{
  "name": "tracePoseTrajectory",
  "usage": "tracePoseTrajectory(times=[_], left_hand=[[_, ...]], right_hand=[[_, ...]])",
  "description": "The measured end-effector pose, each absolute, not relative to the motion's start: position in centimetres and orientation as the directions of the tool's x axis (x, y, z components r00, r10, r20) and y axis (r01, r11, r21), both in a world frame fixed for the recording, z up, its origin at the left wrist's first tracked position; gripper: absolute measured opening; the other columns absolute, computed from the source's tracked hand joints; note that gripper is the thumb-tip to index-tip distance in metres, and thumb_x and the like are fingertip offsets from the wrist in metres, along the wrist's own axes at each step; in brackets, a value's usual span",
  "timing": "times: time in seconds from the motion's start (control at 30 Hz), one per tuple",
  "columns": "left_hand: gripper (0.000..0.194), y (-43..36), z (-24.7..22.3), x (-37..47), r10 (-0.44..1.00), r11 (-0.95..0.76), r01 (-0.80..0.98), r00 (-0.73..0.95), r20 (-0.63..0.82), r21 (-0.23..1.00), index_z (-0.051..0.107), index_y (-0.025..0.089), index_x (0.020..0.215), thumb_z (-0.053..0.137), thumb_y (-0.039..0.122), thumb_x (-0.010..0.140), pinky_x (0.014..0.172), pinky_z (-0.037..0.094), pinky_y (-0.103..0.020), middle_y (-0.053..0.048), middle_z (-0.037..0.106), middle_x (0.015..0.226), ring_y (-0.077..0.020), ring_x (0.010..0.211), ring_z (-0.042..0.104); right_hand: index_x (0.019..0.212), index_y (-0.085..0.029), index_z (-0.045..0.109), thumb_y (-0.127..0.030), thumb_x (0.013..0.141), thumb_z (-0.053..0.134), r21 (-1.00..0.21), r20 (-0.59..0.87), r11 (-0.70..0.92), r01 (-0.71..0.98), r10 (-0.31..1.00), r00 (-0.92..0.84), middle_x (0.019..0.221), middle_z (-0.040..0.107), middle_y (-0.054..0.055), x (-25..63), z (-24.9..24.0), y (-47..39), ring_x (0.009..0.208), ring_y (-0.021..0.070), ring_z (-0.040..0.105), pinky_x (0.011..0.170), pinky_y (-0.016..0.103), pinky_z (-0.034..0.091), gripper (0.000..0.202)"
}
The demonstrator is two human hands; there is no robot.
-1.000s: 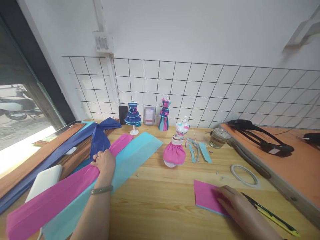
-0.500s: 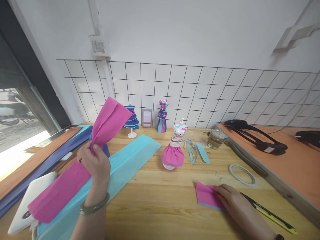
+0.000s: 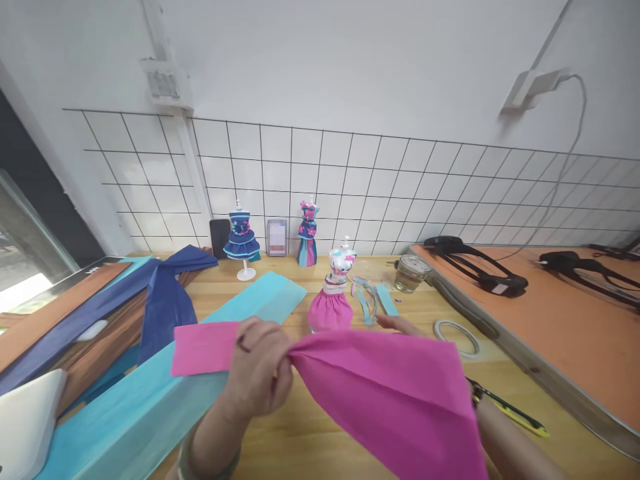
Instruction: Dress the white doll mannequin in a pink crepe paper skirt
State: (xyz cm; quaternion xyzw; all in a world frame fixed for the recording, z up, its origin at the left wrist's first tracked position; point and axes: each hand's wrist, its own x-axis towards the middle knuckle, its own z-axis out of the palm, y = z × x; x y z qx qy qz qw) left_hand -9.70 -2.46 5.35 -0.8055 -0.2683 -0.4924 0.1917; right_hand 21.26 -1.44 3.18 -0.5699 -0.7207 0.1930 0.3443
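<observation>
My left hand [image 3: 260, 367] is closed around the gathered middle of a long pink strip [image 3: 390, 387]. One end of the strip sticks out to the left, and the wide part spreads to the right. Behind that wide part is my right hand [image 3: 397, 325]; only some fingers show above its top edge, so its grip is hidden. Just beyond the strip stands a small mannequin [image 3: 342, 261] with a white patterned top and a gathered pink skirt [image 3: 331, 310]. Under and left of my left hand lies a light blue sheet [image 3: 250, 300].
Two dressed mannequins [image 3: 241, 233] [image 3: 308, 230] stand by the wall grid. Thin ribbons [image 3: 367, 300], a glass jar [image 3: 411, 272], a tape ring [image 3: 457, 337] and a yellow cutter [image 3: 523, 415] lie to the right. Blue and brown strips fill the left side.
My left hand has carried the pink strip rightward to the centre. My right hand has moved up and left, now behind the strip, and the small pink piece is hidden. The view has shifted right.
</observation>
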Motion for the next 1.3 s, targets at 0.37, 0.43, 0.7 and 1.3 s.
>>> tracePoseTrajectory(times=[0.37, 0.43, 0.7, 1.3], left_hand=[[0.032, -2.6, 2.1, -4.5, 0.609, -0.793, 0.581, 0.765, 0.21, 0.183, 0.051, 0.023, 0.113, 0.05, 0.036, 0.083, 0.078, 0.042, -0.037, -0.005, 0.063, 0.092, -0.0234, 0.089, 0.054], [0.046, -2.3, 1.8, -4.6, 0.638, -0.764, 0.594, 0.754, 0.156, 0.252, 0.048, 0.023, 0.118, 0.055, 0.046, 0.079, 0.081, 0.042, -0.038, -0.006, 0.062, 0.098, -0.0248, 0.094, 0.053], [0.032, -1.4, 1.0, -5.0, 0.682, -0.708, 0.627, 0.726, 0.084, 0.324, 0.055, 0.023, 0.106, 0.06, 0.036, 0.078, 0.081, 0.042, -0.036, -0.004, 0.06, 0.099, -0.0241, 0.096, 0.051], [0.029, -0.8, 0.2, -5.3, 0.728, -0.648, 0.661, 0.684, 0.051, 0.378, 0.061, 0.022, 0.099, 0.063, 0.039, 0.075, 0.079, 0.04, -0.035, -0.005, 0.06, 0.092, -0.0244, 0.094, 0.051]], right_hand=[[0.111, -0.021, 0.056, -0.038, 0.075, 0.064, -0.848, 0.308, 0.409, 0.336, 0.898, -0.314, 0.11, 0.062, 0.008, 15.1, 10.7, 5.6, 0.104, 0.0229, 0.057, 0.087, 0.039, 0.047, 0.041], [0.101, -0.02, 0.06, -0.038, 0.076, 0.063, -0.846, 0.296, 0.422, 0.325, 0.88, -0.372, 0.104, 0.065, 0.007, 14.5, 10.7, 6.0, 0.098, 0.0228, 0.06, 0.085, 0.039, 0.048, 0.031], [0.095, -0.018, 0.063, -0.04, 0.075, 0.063, -0.83, 0.32, 0.43, 0.355, 0.889, -0.328, 0.097, 0.069, 0.006, 14.0, 11.0, 9.0, 0.091, 0.023, 0.063, 0.08, 0.037, 0.05, 0.029], [0.097, -0.016, 0.062, -0.043, 0.075, 0.061, -0.831, 0.374, 0.421, 0.363, 0.906, -0.196, 0.1, 0.067, 0.008, 14.8, 9.1, 13.3, 0.094, 0.0224, 0.061, 0.083, 0.038, 0.047, 0.034]])
